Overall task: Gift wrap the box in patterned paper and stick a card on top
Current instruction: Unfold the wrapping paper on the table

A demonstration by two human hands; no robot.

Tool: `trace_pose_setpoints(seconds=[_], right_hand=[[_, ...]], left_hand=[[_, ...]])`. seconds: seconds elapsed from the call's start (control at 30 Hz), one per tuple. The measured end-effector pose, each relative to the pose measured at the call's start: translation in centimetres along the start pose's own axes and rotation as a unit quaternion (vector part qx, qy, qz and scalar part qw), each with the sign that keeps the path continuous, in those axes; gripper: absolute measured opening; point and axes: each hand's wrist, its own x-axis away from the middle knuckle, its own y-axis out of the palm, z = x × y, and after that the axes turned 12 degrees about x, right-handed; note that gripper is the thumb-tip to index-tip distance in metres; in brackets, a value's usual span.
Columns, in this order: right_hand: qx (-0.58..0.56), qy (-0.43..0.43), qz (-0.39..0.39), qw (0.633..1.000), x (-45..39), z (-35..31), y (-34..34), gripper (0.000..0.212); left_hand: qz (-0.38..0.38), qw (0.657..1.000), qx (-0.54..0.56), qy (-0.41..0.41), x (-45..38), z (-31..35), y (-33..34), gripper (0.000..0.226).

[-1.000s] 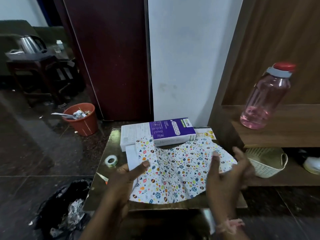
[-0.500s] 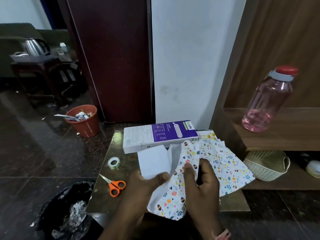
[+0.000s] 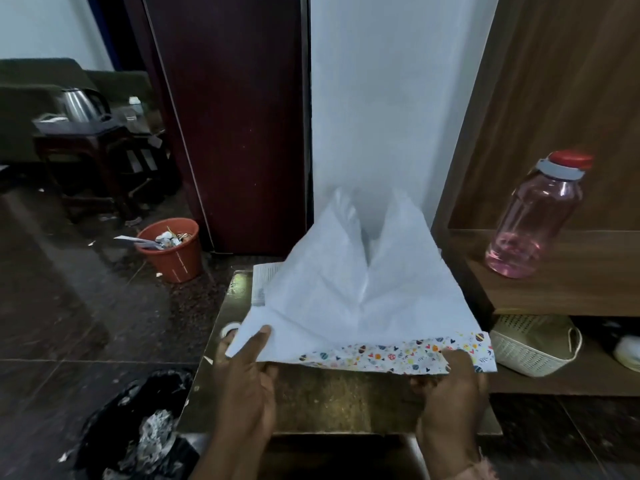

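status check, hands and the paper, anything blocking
Left hand and right hand each pinch a near corner of the wrapping paper. Sheet lifted, white side up, far half billowing. Box mostly hidden behind it; tape roll at left edge.

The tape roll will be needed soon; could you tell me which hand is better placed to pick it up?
Probably the left hand: the tape roll peeks out right beside it at the wrapping paper's left corner; the right hand grips the far corner.
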Motion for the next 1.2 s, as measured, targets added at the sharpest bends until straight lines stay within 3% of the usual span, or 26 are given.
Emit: trace_pose_setpoints(seconds=[0.13, 0.3, 0.47, 0.53, 0.6, 0.67, 0.73, 0.9, 1.0, 1.1, 1.2], right_hand=[[0.072, 0.003, 0.077, 0.994, -2.7, 1.2, -0.7, 0.032], [0.211, -0.192, 0.132, 0.949, -3.4, -0.2, -1.8, 0.053], [0.395, -0.430, 0.033, 0.811, -1.9, -0.2, -1.7, 0.034], [0.478, -0.437, -0.065, 0.759, -1.7, 1.2, -1.4, 0.031], [0.596, -0.406, -0.139, 0.678, -1.4, 3.4, -1.5, 0.038], [0.672, -0.397, -0.186, 0.596, -0.8, 5.4, -1.4, 0.043], [0.704, -0.405, -0.209, 0.545, 0.3, 6.2, -1.0, 0.047], [0.702, -0.412, -0.211, 0.542, 1.3, 6.1, -0.7, 0.050], [0.672, -0.412, -0.268, 0.554, 1.5, 5.6, -0.6, 0.052], [0.611, -0.402, -0.302, 0.611, 2.1, 5.1, -0.5, 0.044], [0.544, -0.436, -0.277, 0.661, 2.3, 4.5, -0.3, 0.033]], left_hand=[[0.049, 0.993, -0.100, -0.027, -0.9, -0.8, -1.0, 0.040], [0.006, 0.963, -0.267, 0.020, -0.4, -1.1, -0.7, 0.057], [-0.013, 0.943, -0.333, -0.011, -0.1, -0.8, -0.9, 0.019], [-0.016, 0.944, -0.327, -0.029, -0.3, -0.8, -1.0, 0.014], [-0.020, 0.953, -0.300, -0.037, -0.5, -1.0, -0.9, 0.019], [-0.021, 0.967, -0.250, -0.041, -0.8, -1.1, -0.9, 0.032], [-0.019, 0.978, -0.204, -0.048, -1.1, -1.1, -0.8, 0.036], [-0.044, 0.974, -0.212, -0.064, -1.3, -1.7, -1.2, 0.037], [-0.063, 0.959, -0.275, -0.033, -1.1, -1.8, -1.3, 0.037], [-0.086, 0.940, -0.330, 0.014, -0.9, -1.1, -0.8, 0.042], [-0.105, 0.934, -0.340, -0.013, -1.8, 0.4, -0.8, 0.049]])
